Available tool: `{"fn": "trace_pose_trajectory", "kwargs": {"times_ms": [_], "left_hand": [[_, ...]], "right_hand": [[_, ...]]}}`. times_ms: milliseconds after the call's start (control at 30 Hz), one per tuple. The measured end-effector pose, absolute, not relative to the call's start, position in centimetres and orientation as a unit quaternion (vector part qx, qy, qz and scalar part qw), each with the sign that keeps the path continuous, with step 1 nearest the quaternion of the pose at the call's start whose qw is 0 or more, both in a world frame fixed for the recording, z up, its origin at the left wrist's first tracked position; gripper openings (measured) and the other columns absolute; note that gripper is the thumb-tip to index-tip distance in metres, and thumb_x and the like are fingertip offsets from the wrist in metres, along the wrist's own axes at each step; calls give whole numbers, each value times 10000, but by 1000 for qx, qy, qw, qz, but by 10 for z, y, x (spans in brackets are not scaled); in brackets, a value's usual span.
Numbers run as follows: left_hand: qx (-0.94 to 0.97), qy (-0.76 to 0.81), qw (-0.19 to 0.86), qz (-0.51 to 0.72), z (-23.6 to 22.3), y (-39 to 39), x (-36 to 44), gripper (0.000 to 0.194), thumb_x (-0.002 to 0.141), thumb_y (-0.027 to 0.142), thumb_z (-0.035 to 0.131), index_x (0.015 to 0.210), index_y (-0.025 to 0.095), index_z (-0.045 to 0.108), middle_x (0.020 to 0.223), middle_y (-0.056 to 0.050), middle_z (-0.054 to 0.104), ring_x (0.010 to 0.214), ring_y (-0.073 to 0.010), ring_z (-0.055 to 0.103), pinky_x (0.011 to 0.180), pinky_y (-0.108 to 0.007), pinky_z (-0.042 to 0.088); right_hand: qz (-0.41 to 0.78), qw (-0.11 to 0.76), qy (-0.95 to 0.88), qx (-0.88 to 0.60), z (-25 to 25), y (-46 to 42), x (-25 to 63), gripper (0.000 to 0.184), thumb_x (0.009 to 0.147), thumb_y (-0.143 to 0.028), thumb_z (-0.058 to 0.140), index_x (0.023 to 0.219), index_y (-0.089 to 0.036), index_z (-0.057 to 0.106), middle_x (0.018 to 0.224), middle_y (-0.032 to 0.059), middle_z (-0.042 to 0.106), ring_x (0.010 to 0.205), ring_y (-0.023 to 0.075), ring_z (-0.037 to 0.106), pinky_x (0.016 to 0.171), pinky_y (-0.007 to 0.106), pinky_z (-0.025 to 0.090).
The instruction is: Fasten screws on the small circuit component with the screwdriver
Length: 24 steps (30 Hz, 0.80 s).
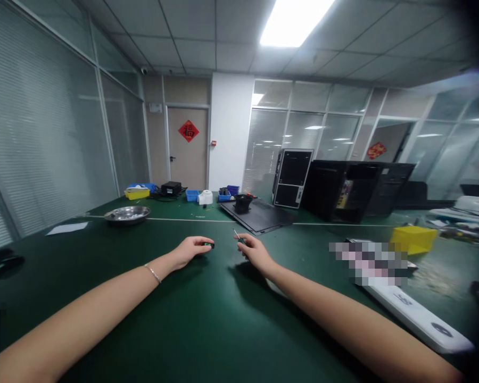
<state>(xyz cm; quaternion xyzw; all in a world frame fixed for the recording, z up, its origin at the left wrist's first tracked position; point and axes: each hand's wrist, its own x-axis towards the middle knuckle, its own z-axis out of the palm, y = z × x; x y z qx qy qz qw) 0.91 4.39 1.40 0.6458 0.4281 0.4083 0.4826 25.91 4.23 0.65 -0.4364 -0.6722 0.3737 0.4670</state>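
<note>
My left hand [189, 251] holds a small black object [209, 245] between its fingertips, over the green table mat [104, 319]. A few centimetres to the right, my right hand [255, 252] pinches a small screwdriver [239, 238] with a thin metal shaft pointing up and left. Its dark handle is mostly hidden by my fingers. The two hands are close but apart. The small object is too small to identify exactly.
A steel bowl [126, 215] and a black mat [257, 215] lie ahead, with blue bins [192, 195] beyond. Black computer cases [292, 178] stand far right of them. A yellow box [413, 239] and a white bar [419, 319] lie to the right, beside a pixelated patch.
</note>
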Motion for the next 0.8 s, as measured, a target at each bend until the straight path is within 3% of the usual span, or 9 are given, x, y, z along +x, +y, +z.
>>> {"fn": "trace_pose_trajectory", "kwargs": {"times_ms": [100, 233, 400, 533, 800], "left_hand": [[644, 430, 469, 425, 6, 54, 1, 439, 665, 331, 790, 1042, 120, 714, 823, -57, 704, 706, -144, 586, 705, -278, 455], [628, 436, 446, 465, -2, 56, -3, 425, 710, 393, 750, 1032, 120, 704, 819, -61, 704, 717, -148, 600, 715, -286, 468], [670, 447, 408, 431, -5, 46, 0, 407, 719, 402, 737, 1018, 128, 705, 826, -67, 718, 775, -182, 640, 791, -325, 486], [706, 447, 375, 402, -4, 43, 0, 385, 754, 410, 698, 1018, 130, 704, 843, -71, 724, 784, -194, 648, 776, -320, 490], [785, 428, 272, 355, -5, 45, 0, 359, 812, 425, 629, 1029, 150, 709, 833, -54, 696, 699, -170, 577, 655, -275, 444]], "right_hand": [[412, 462, -666, -416, 0, 59, 250, 363, 770, -351, 571, 1091, -183, 599, 646, -56, 485, 516, 102, 448, 492, 225, 377], [369, 433, -721, -397, -8, 58, 247, 350, 837, -414, 544, 1079, -172, 615, 625, -57, 477, 531, 102, 461, 528, 224, 397], [328, 378, -784, -367, -4, 42, 248, 377, 920, -457, 472, 1027, -160, 676, 679, -12, 578, 579, 112, 515, 583, 230, 423], [247, 343, -832, -358, -2, 35, 245, 339, 936, -440, 486, 1028, -192, 698, 875, 17, 690, 717, 130, 600, 710, 241, 457], [148, 314, -870, -350, 1, 29, 244, 297, 953, -366, 478, 1096, -223, 695, 1033, 32, 730, 878, 165, 647, 797, 258, 460]]}}
